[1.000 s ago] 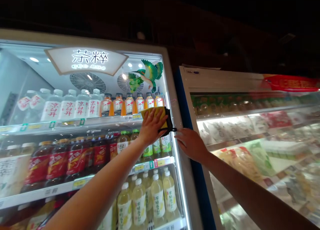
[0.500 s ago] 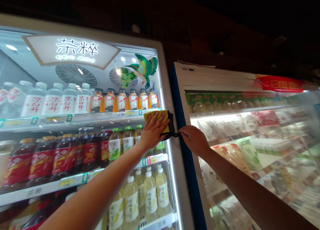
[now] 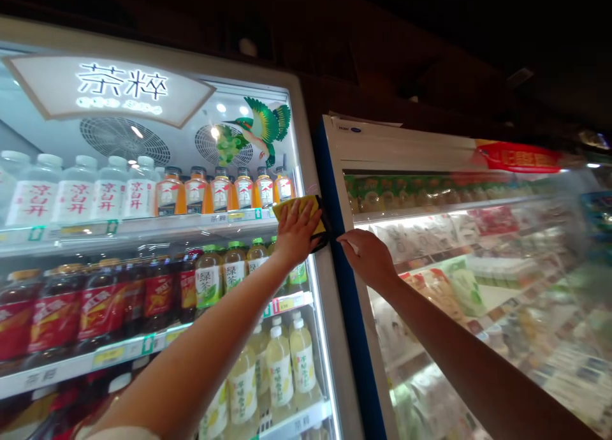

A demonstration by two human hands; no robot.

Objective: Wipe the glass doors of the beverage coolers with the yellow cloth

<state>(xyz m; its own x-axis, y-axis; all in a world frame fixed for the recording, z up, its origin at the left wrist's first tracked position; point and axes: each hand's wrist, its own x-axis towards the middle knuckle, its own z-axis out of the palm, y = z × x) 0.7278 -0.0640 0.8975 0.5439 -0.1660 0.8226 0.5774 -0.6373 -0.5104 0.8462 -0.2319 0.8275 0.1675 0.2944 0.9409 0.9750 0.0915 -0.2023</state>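
My left hand (image 3: pixel 299 233) presses a yellow cloth-like pad (image 3: pixel 283 212) with black parts along its right side against the glass door (image 3: pixel 191 236) of the drinks fridge, near the door's right edge. Its fingers are spread over the pad, and the thumb sits low by the black part. Just right of it, my right hand (image 3: pixel 366 255) is closed in a pinch in front of the second cooler's blue side panel (image 3: pixel 342 280). What those fingers hold cannot be made out. Behind the glass, orange drink bottles (image 3: pixel 221 194) and green tea bottles (image 3: pixel 209 277) stand on shelves.
White-labelled water bottles (image 3: pixel 76 188) and red-labelled dark bottles (image 3: pixel 102 300) fill the fridge's left part; pale yellow drinks (image 3: pixel 280 370) stand below. To the right is a lit cooler (image 3: pixel 406 140) with packaged goods and a red banner (image 3: pixel 521 156). The fridge's frame (image 3: pixel 306 127) divides the two.
The view has swung slightly to the right. My left hand and the pad are a little higher on the door, and the black loop earlier seen near my right fingertips is less distinct.
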